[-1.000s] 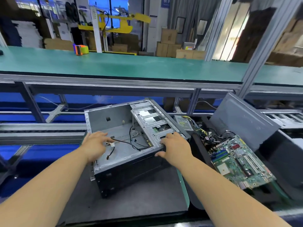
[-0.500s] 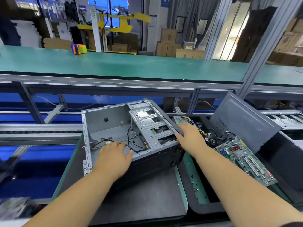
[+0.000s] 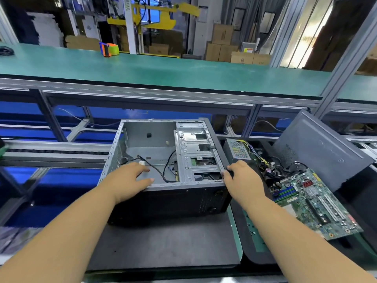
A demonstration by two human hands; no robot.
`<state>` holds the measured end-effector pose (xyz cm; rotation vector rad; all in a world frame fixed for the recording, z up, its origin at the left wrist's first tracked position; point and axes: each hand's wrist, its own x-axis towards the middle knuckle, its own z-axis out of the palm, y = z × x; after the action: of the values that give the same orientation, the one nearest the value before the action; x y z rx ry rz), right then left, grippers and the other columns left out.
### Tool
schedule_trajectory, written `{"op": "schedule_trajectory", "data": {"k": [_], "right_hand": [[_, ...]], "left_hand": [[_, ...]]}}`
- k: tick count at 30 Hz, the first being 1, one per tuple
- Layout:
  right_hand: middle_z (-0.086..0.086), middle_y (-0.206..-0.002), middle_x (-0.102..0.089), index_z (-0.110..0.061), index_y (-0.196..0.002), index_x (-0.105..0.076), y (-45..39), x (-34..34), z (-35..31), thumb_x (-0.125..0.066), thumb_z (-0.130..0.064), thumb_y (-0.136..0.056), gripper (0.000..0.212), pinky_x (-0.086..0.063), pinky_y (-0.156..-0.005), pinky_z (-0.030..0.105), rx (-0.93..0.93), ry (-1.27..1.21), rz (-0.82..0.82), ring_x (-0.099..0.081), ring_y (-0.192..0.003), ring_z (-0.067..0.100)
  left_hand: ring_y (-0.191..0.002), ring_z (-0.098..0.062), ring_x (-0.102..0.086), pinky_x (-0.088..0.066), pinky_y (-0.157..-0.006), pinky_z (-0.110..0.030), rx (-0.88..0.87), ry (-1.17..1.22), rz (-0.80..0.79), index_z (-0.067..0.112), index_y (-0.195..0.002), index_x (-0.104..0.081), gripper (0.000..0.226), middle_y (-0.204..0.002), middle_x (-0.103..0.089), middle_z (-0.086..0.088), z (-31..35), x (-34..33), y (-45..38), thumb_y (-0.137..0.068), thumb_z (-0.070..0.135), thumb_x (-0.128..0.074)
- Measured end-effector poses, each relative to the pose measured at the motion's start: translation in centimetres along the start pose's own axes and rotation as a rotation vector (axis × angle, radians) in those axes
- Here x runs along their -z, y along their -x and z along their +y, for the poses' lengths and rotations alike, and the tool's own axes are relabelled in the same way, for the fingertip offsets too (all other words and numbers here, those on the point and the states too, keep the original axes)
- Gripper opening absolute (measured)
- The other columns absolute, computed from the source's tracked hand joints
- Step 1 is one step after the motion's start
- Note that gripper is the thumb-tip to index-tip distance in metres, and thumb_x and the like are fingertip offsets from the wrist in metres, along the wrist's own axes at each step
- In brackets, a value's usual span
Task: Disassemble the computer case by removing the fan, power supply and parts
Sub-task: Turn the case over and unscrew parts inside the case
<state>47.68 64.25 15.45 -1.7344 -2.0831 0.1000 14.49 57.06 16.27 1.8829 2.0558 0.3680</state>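
An open computer case (image 3: 149, 139) lies on its side on a dark mat (image 3: 163, 242), its black front panel toward me. Inside are a silver drive cage (image 3: 195, 156) and loose black cables (image 3: 157, 170). My left hand (image 3: 126, 180) rests over the case's near edge, fingers inside on the floor by the cables. My right hand (image 3: 242, 178) grips the case's near right corner. The removed power supply (image 3: 236, 150) with its wire bundle and the green motherboard (image 3: 310, 201) lie to the right of the case.
A grey side panel (image 3: 322, 148) leans at the right behind the motherboard. Small screws lie on the green strip (image 3: 251, 227) beside the mat. A long green shelf (image 3: 163, 70) runs above, holding an orange tape dispenser (image 3: 109, 49). Conveyor rails (image 3: 51, 152) run at left.
The case has been turned so its black front panel faces me squarely. My left hand slid right along the near edge; my right hand moved back from the far right side to the near corner.
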Motion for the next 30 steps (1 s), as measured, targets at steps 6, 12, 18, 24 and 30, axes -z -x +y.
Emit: {"op": "schedule_trajectory", "data": {"k": [6,12,18,24,30], "right_hand": [[0.002,-0.099,-0.057,-0.014,-0.098,-0.071,1.2,0.1,-0.6,-0.058,-0.036,-0.095,0.026,-0.036,-0.061,0.028,0.024,0.04,0.02,-0.064,-0.081,0.026],[-0.009,-0.115,-0.059,-0.028,-0.127,-0.063,1.8,0.8,2.4,-0.049,-0.039,-0.1,0.032,-0.04,-0.077,0.026,0.011,-0.128,-0.067,-0.057,-0.094,0.011],[-0.004,-0.115,-0.06,-0.025,-0.13,-0.061,2.2,0.5,10.6,-0.056,-0.029,-0.096,0.035,-0.044,-0.083,0.03,-0.242,-0.113,-0.112,-0.06,-0.1,0.02],[0.006,-0.119,-0.065,-0.021,-0.127,-0.062,2.6,-0.4,17.3,-0.062,-0.027,-0.091,0.037,-0.052,-0.077,0.036,-0.423,-0.003,-0.275,-0.065,-0.094,0.03],[0.019,-0.137,-0.049,-0.01,-0.142,-0.038,2.7,-1.9,20.7,-0.067,-0.027,-0.087,0.065,-0.05,-0.095,0.04,-0.525,0.176,-0.612,-0.055,-0.119,0.035]], "left_hand": [[-0.13,-0.011,-0.044,-0.034,-0.101,-0.028,-0.077,-0.014,0.032,0.036,-0.131,-0.055,0.047,-0.14,-0.05,0.011,-1.0,0.8,-0.3,-0.089,0.056,-0.057],[-0.128,-0.013,-0.047,-0.039,-0.104,-0.033,-0.079,0.01,0.053,0.038,-0.13,-0.056,0.049,-0.139,-0.051,0.011,-1.2,0.8,-0.3,-0.086,0.059,-0.058],[-0.126,-0.019,-0.049,-0.039,-0.105,-0.038,-0.033,0.141,0.234,0.029,-0.128,-0.06,0.038,-0.133,-0.056,0.003,1.5,-0.3,-0.1,-0.091,0.036,-0.063],[-0.12,-0.015,-0.05,-0.037,-0.1,-0.029,-0.174,0.228,0.287,0.03,-0.125,-0.063,0.036,-0.124,-0.058,0.006,8.7,-2.2,-0.6,-0.089,0.026,-0.066],[-0.124,-0.01,-0.048,-0.036,-0.104,-0.027,-0.232,0.244,0.243,0.031,-0.125,-0.061,0.035,-0.128,-0.056,0.011,15.0,-4.4,-1.8,-0.091,0.025,-0.063]]}}
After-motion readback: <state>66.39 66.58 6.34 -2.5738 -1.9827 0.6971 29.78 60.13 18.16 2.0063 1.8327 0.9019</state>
